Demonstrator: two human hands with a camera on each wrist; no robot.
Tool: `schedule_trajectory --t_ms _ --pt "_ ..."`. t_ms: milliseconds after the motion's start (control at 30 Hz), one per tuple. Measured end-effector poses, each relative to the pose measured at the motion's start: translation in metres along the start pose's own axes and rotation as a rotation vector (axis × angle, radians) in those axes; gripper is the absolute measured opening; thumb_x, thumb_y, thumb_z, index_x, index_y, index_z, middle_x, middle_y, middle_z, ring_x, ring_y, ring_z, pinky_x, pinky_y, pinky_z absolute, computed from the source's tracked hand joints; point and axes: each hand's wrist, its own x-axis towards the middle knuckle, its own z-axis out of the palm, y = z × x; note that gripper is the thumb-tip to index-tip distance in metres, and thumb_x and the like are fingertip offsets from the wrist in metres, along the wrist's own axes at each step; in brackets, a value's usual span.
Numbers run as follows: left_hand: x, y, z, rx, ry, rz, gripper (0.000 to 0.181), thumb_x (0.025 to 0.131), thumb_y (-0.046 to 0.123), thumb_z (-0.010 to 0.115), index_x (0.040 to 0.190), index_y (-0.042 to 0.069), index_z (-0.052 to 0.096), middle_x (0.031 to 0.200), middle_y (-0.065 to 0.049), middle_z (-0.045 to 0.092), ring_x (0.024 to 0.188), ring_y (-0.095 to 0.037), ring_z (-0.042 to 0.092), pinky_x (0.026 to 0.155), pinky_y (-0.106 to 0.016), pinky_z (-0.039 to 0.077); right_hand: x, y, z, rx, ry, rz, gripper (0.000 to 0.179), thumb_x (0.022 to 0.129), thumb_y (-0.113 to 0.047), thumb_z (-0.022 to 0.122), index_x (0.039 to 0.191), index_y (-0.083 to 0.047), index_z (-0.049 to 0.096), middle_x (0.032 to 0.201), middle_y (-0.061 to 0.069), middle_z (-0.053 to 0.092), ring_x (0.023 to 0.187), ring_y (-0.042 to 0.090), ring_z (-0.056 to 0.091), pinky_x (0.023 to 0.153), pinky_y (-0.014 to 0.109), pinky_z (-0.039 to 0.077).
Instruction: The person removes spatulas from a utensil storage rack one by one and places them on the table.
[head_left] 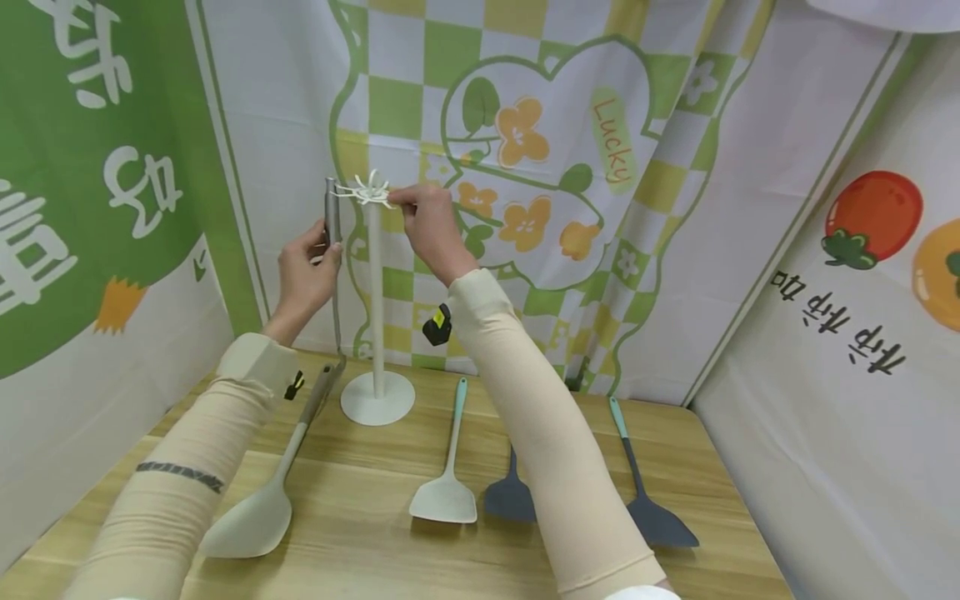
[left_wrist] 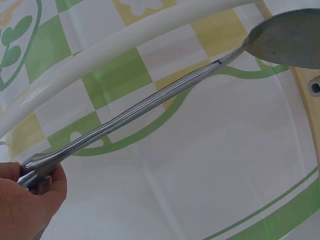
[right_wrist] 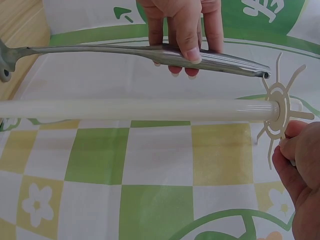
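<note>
In the head view, my left hand (head_left: 307, 271) grips a steel ladle (head_left: 333, 217) upright by its thick handle. The left wrist view shows its rounded grey head (left_wrist: 287, 40) low down, partly out of frame. A white rotating hook rack (head_left: 377, 300) stands right of the ladle, with a round base and a ring of hooks on top. My right hand (head_left: 431, 221) pinches one hook between thumb and finger. The ladle's handle end (right_wrist: 264, 74) meets a hook on the other side of the ring (right_wrist: 277, 107); whether the hook passes through its hole I cannot tell.
On the wooden table (head_left: 337, 550) lie a large beige spatula (head_left: 255, 521), a small pale turner (head_left: 444, 498), a dark turner (head_left: 510, 497) partly behind my right forearm, and another dark one (head_left: 660, 521) at right. Printed curtains (head_left: 810, 467) close in the back and sides.
</note>
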Motion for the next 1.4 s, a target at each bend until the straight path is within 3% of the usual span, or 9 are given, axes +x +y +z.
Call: schedule_trajectory --t_ms 533,800,933,1133,1400 --pt "0.001 -0.003 -0.013 0.007 0.042 -0.034 0.050 0.102 0.002 0.054 0.151 0.008 0.046 0.132 -0.026 0.064 0.114 -0.036 0.065 0.099 -0.030 0.058 0.001 -0.002 0.002 0.020 0.009 0.005 0.026 0.099 0.006 0.057 0.111 -0.004 0.078 0.114 0.009 0.076 0.111 0.018 0.071 0.095 0.014 0.055" --pt "0.001 -0.004 -0.019 0.044 0.084 -0.038 0.047 0.101 0.001 0.054 0.147 0.009 0.053 0.127 -0.025 0.067 0.101 -0.018 0.065 0.091 -0.020 0.059 0.003 -0.002 0.002 0.024 0.007 0.021 0.026 0.100 0.005 0.056 0.112 -0.005 0.078 0.115 0.008 0.076 0.112 0.017 0.071 0.094 0.013 0.054" --pt "0.000 -0.002 -0.022 0.037 0.074 -0.043 0.047 0.101 0.000 0.054 0.147 0.011 0.054 0.127 -0.025 0.067 0.097 -0.011 0.063 0.086 -0.015 0.057 0.003 -0.002 0.001 0.019 0.001 0.013 0.027 0.100 0.006 0.055 0.113 -0.004 0.077 0.116 0.009 0.076 0.113 0.018 0.071 0.095 0.014 0.054" --pt "-0.003 -0.004 -0.026 0.048 0.062 -0.072 0.049 0.103 0.005 0.055 0.150 0.016 0.051 0.130 -0.023 0.066 0.101 -0.014 0.062 0.087 -0.015 0.056 0.003 -0.003 -0.001 0.009 -0.003 0.015 0.028 0.101 0.005 0.055 0.113 -0.005 0.077 0.117 0.009 0.075 0.113 0.017 0.070 0.096 0.013 0.053" --pt "-0.007 -0.009 -0.029 0.084 0.067 -0.061 0.045 0.103 0.006 0.055 0.147 0.015 0.056 0.125 -0.022 0.067 0.097 -0.011 0.061 0.083 -0.013 0.055 0.000 0.000 0.001 0.008 -0.004 0.020 0.028 0.101 0.005 0.055 0.114 -0.005 0.077 0.117 0.009 0.075 0.113 0.017 0.070 0.096 0.015 0.054"
